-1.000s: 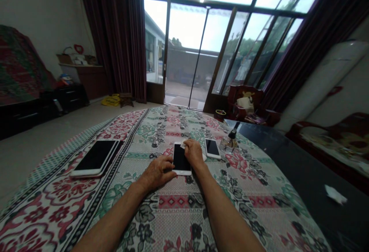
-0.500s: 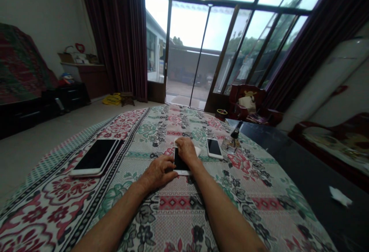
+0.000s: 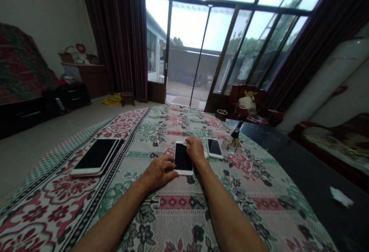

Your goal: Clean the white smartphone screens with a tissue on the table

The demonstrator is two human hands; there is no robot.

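A white phone with a black screen (image 3: 182, 159) lies face up on the patterned tablecloth (image 3: 178, 221). My left hand (image 3: 160, 170) rests at its left edge, fingers apart and touching the side. My right hand (image 3: 195, 149) is closed on a white tissue (image 3: 186, 141) at the phone's upper right edge; part of the tissue shows beside the wrist. A second, smaller white phone (image 3: 214, 147) lies just right of my right hand. Stacked tablets (image 3: 94, 155) lie at the left.
Behind the small phone stands a glass jar (image 3: 230, 143) with a dark-handled item in it. A crumpled white tissue (image 3: 341, 196) lies on the dark surface at the right. Beyond the table are a carved wooden chair (image 3: 248, 102) and glass doors.
My right hand has slid right with the tissue, from over the phone's screen to its right edge, uncovering most of the screen. My left hand has stayed in place.
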